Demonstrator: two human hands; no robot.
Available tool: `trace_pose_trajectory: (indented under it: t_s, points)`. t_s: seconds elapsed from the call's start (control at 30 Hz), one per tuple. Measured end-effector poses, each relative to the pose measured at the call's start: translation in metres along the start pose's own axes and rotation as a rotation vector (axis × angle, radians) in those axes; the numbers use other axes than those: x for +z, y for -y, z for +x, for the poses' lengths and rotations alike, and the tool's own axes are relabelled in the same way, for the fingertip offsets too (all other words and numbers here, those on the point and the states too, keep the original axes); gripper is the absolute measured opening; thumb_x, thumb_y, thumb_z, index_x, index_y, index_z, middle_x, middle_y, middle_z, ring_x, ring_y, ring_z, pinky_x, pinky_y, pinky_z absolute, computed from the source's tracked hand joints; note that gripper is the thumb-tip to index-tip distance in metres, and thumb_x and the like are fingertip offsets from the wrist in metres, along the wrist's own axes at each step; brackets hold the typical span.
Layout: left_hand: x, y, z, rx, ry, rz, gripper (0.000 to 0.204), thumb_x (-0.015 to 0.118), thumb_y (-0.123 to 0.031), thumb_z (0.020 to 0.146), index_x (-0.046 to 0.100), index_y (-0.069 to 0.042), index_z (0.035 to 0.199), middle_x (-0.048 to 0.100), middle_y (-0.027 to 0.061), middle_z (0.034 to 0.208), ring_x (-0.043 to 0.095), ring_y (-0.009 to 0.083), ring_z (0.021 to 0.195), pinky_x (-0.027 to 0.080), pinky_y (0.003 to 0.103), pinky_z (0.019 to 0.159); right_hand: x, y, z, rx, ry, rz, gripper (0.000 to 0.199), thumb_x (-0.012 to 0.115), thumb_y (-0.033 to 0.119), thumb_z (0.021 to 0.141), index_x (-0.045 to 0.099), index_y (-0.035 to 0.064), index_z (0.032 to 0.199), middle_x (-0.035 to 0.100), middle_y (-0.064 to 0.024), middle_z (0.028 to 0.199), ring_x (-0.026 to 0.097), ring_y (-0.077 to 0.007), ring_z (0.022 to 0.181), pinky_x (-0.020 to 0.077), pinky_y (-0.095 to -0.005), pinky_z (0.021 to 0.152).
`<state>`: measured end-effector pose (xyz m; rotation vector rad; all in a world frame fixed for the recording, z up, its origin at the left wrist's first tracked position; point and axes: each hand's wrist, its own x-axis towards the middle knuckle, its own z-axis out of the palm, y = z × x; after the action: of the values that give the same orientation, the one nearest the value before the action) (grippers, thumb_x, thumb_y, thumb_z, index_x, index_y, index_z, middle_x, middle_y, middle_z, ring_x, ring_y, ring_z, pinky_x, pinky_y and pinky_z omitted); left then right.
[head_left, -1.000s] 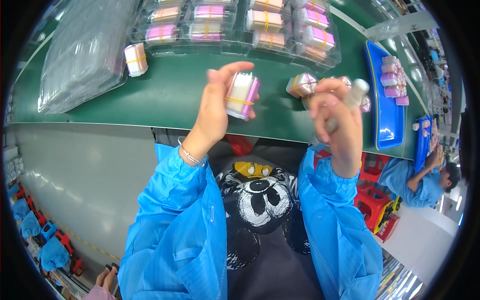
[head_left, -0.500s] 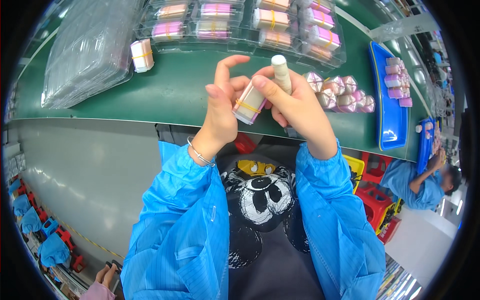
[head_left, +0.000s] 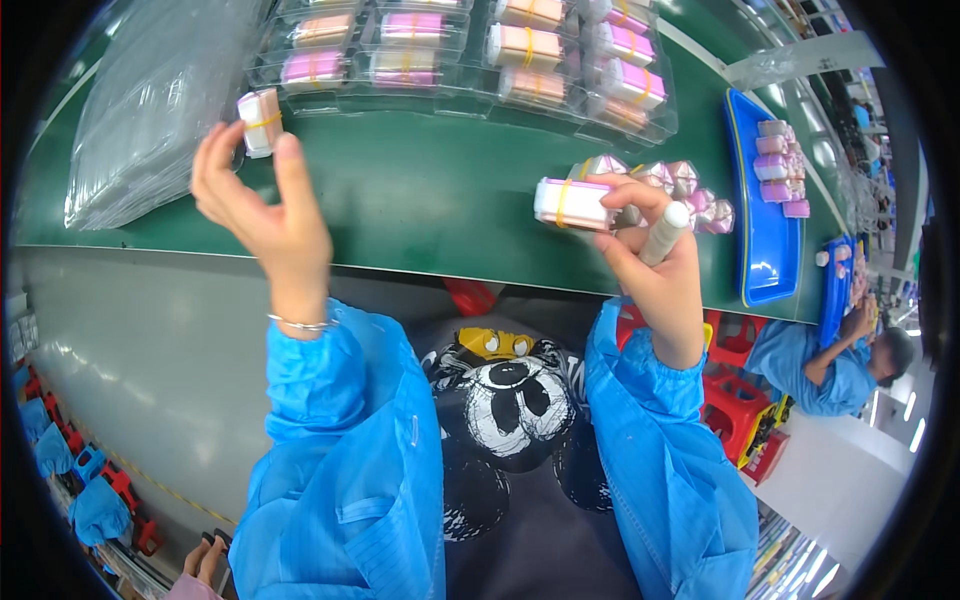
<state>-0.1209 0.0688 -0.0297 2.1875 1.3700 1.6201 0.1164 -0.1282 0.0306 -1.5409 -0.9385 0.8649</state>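
Note:
A banded bundle of white and pink strips (head_left: 575, 203) is in my right hand (head_left: 650, 265), gripped at its right end above the green worktop. The same hand also keeps hold of a pale, wrapped, pen-like stick (head_left: 664, 236) standing up between thumb and fingers. My left hand (head_left: 262, 205), slightly blurred, has its thumb and fingers apart just below another banded bundle (head_left: 260, 122) standing on the worktop; whether they touch it I cannot tell. Several more bundles (head_left: 685, 180) lie stacked behind my right hand, partly covered by it.
Clear plastic trays (head_left: 440, 100) filled with banded bundles line the far side. A stack of clear trays (head_left: 140, 130) stands at the left. To the right, a blue tray (head_left: 768, 280) holds more bundles. A co-worker in blue (head_left: 815, 365) sits at the far right.
My hands have moved apart. The left has gone left to the standing bundle; the right has moved right with the stick and a bundle, now turned sideways.

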Motion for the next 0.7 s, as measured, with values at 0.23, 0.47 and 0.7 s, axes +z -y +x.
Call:
trace_pose_trajectory:
  t_s: [0.23,0.47,0.7]
  points:
    - [0.002,0.017,0.008,0.097,0.137,0.272,0.064,0.067,-0.033,0.086,0.041,0.0,0.135,0.043,0.0202,0.136,0.038,0.0377,0.124,0.027,0.045,0.106,-0.017,0.008,0.007,-0.252,0.152,-0.487,0.035,0.056,-0.016,0.071,0.062,0.0055,0.098,0.057,-0.0124,0.123,0.054,-0.0274,0.116,0.042,-0.0357,0.097]
    - [0.013,0.011,0.009,-0.038,0.147,0.295,0.062,0.068,-0.026,0.086,0.041,-0.001,0.135,0.047,0.019,0.123,0.044,0.0365,0.113,0.037,0.045,0.097,-0.001,0.012,0.01,-0.281,0.134,-0.799,0.036,0.06,-0.01,0.073,0.062,0.0078,0.104,0.054,-0.0129,0.127,0.06,-0.031,0.107,0.0508,-0.0374,0.087]
    - [0.01,0.013,0.02,-0.169,0.252,0.063,0.041,0.067,-0.018,0.088,0.054,-0.002,0.124,0.049,0.016,0.119,0.053,0.0293,0.104,0.045,0.037,0.089,0.006,0.017,0.011,-0.354,-0.024,-0.811,0.049,0.062,-0.006,0.074,0.061,0.0108,0.12,0.051,-0.0127,0.135,0.062,-0.031,0.107,0.0522,-0.036,0.083]
